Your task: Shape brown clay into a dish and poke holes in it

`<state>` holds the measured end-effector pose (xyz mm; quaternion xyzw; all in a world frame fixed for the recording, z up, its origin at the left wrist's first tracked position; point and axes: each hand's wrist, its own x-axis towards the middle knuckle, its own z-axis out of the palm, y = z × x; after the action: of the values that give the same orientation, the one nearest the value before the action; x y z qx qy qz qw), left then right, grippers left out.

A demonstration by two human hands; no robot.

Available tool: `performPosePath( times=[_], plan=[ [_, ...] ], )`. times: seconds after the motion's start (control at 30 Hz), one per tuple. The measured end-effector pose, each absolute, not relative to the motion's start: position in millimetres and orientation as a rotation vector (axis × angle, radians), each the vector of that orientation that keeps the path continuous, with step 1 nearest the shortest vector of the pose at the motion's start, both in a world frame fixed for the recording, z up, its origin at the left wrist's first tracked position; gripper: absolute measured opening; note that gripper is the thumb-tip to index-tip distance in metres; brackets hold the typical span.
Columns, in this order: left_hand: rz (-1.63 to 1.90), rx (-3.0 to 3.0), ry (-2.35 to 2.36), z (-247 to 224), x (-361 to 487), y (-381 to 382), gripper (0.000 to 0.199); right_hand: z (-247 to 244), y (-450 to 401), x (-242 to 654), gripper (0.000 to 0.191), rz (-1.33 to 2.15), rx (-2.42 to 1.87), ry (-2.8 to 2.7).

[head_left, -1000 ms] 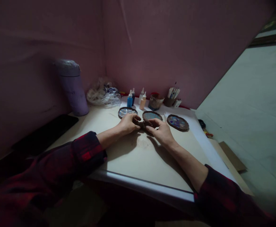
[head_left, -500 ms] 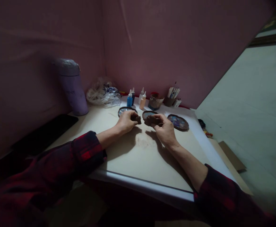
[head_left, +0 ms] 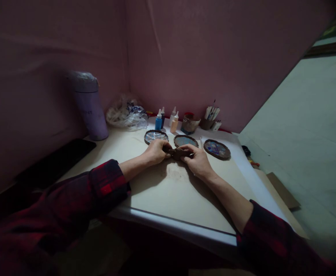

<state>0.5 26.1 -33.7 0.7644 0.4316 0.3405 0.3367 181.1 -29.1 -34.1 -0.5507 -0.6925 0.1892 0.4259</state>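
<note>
Brown clay (head_left: pixel 178 154) is held just above the table between my two hands. My left hand (head_left: pixel 155 151) pinches the left part between thumb and fingers. From the other side, my right hand (head_left: pixel 198 160) grips a thicker lump with its thumb below and fingers on top. The two parts touch at the middle; whether they are joined I cannot tell. Behind the hands lie three brown-rimmed rounds: a left one (head_left: pixel 156 135) with a shiny pale blue face, a middle one (head_left: pixel 186 141) in grey-blue, and a right one (head_left: pixel 217 149) with blue and purple patches.
Small nozzle bottles, among them a blue one (head_left: pixel 158 122) and an orange one (head_left: pixel 174 125), stand at the back. Near them are a murky jar (head_left: pixel 189 125) and a brush holder (head_left: pixel 206 123). A purple tumbler (head_left: pixel 91 111), crumpled plastic bag (head_left: pixel 126 117) and dark flat slab (head_left: pixel 55 159) occupy the left.
Half a second ago a gap separated the clay in my two hands. Both hands have come together and slightly lower, and the pieces now meet. The middle round shows more fully.
</note>
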Motion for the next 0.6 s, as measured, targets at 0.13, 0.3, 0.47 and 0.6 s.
performPosePath(
  times=[0.13, 0.3, 0.47, 0.6],
  plan=[
    [0.956, 1.958, 1.098, -30, 0, 22, 0.018, -34, -29, 180, 0.034, 0.492, -1.291, -1.658],
    [0.921, 2.075, 1.091, -39, -1, 28, 0.019, -31, -31, 180, 0.033, 0.541, -1.330, -1.758],
    [0.876, 2.058, 1.106, -34, -1, 27, 0.029, -31, -31, 181, 0.035, 0.497, -1.373, -1.786],
    [0.841, 2.069, 1.101, -19, -3, 17, 0.039, -30, -32, 180, 0.033, 0.486, -1.397, -1.766]
  ],
)
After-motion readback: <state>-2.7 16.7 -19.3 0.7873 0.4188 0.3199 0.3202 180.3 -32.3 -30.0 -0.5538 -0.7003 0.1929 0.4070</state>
